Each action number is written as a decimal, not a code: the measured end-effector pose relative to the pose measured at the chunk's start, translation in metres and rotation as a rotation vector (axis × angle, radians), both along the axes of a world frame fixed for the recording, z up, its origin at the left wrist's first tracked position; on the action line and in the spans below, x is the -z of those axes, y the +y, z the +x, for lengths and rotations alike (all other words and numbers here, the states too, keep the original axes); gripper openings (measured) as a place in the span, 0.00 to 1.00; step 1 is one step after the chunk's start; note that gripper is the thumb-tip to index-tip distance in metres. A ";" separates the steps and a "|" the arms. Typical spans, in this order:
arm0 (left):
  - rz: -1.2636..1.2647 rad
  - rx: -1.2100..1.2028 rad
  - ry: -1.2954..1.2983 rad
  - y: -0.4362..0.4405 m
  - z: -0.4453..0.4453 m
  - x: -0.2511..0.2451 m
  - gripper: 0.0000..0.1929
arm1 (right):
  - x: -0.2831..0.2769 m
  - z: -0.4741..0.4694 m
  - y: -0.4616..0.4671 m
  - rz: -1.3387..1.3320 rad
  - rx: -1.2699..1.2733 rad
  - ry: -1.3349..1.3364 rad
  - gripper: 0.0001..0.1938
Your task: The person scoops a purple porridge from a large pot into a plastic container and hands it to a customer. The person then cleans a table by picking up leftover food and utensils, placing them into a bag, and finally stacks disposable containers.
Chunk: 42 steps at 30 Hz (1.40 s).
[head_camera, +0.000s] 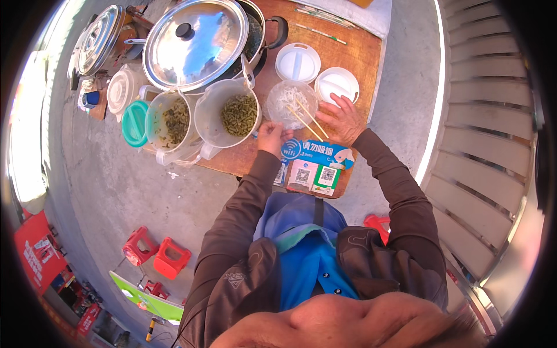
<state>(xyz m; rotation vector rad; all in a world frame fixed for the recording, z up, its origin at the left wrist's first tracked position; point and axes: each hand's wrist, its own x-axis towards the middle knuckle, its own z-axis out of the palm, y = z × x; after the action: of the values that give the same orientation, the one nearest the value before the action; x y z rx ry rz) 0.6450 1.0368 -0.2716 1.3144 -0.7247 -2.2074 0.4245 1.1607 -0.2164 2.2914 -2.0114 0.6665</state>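
Observation:
A translucent plastic bowl (pixel 285 98) holds thin white shreds, with a pair of wooden chopsticks (pixel 308 124) leaning out over its near edge. At the bowl's lower left side is my left hand (pixel 273 135), fingers bent close to the rim; whether they grip it cannot be told. My right hand (pixel 341 118) lies to the bowl's right, fingers spread, fingertips near a white round lid (pixel 331 82). Behind stands another white round lid (pixel 297 61). Left of the bowl are a plastic jug of chopped green pieces (pixel 237 115) and a jug of dark chopped greens (pixel 174 122).
A large lidded pot (pixel 196 43) stands at the back left of the wooden table (pixel 365 56). A teal lid (pixel 135 124) sits beside the jugs. Signs with printed codes (pixel 313 169) lie at the near edge. Red stools (pixel 172 257) stand on the floor, and a slatted metal surface (pixel 483 126) is at right.

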 end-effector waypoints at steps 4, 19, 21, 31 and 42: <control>0.011 -0.022 -0.042 0.013 0.009 -0.011 0.13 | 0.016 -0.022 0.033 0.163 0.430 0.007 0.25; -0.580 0.338 0.205 0.036 0.095 -0.157 0.34 | -0.121 0.035 0.021 -0.104 0.264 -1.979 0.17; -0.580 0.278 0.335 0.026 0.098 -0.172 0.39 | -0.138 0.078 0.002 0.061 0.310 -2.138 0.16; -0.400 -0.003 0.221 -0.023 0.163 -0.207 0.33 | -0.183 0.172 -0.098 0.110 0.007 -0.651 0.37; -0.989 -0.061 -0.434 -0.161 0.209 -0.179 0.28 | -0.164 0.224 -0.262 0.045 0.100 -0.465 0.17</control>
<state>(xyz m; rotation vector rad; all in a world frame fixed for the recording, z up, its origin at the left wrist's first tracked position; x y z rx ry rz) 0.8538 0.8758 -0.0921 1.2023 -1.6216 -1.1644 0.6482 0.8987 -0.0527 2.1920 -2.3217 1.2548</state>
